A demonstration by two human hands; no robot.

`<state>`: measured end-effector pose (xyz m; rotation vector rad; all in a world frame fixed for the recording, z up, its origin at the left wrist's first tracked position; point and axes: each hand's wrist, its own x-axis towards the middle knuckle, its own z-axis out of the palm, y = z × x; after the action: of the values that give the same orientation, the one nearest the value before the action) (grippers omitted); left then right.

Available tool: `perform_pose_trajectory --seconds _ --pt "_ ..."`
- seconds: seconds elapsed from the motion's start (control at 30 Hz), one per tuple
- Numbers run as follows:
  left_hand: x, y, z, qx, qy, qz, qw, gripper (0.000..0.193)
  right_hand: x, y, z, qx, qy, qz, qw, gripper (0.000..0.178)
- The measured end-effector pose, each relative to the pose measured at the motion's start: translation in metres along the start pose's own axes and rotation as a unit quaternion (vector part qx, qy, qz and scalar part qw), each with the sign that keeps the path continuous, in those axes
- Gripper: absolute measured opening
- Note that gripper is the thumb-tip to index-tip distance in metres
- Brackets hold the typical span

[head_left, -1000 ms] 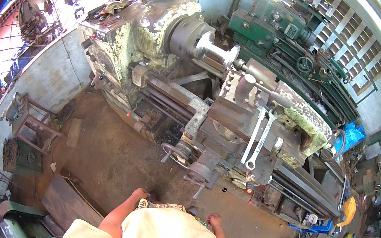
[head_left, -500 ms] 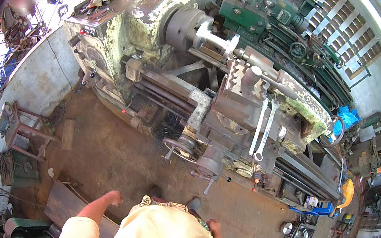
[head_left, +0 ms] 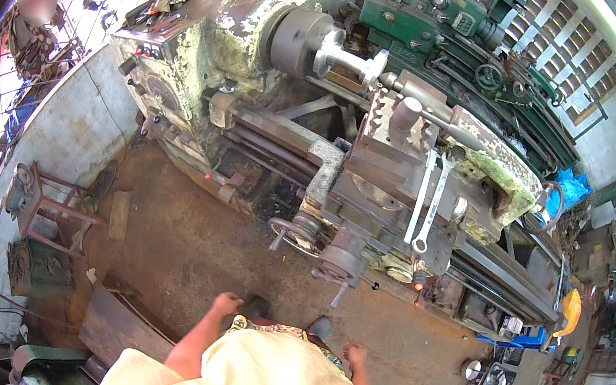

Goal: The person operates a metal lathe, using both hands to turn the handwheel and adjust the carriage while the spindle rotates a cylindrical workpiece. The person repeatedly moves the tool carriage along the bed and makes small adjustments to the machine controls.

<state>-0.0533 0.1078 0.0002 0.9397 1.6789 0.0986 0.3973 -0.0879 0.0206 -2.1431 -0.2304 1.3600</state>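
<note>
Head view, left to right: the left hand (head_left: 226, 305) hangs at seven o'clock, loosely curled and empty; the right hand (head_left: 354, 354) at six, likewise holding nothing. Both arms hang slack beside the body. Two wrenches (head_left: 426, 201) rest on the lathe carriage (head_left: 394, 197) at two o'clock, probably parked within reach.
</note>
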Motion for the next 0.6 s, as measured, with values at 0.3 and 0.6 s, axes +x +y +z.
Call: perform_pose_trajectory --seconds 0.3,0.6 --pt "-0.028 0.05 0.001 0.241 -0.014 0.063 0.968 0.037 -0.012 -0.181 -0.088 0.008 0.129 -0.287 0.949 0.007" --pt "-0.044 -0.006 0.002 0.201 -0.023 0.023 0.979 0.035 -0.087 -0.338 -0.105 0.019 0.195 -0.396 0.897 0.016"
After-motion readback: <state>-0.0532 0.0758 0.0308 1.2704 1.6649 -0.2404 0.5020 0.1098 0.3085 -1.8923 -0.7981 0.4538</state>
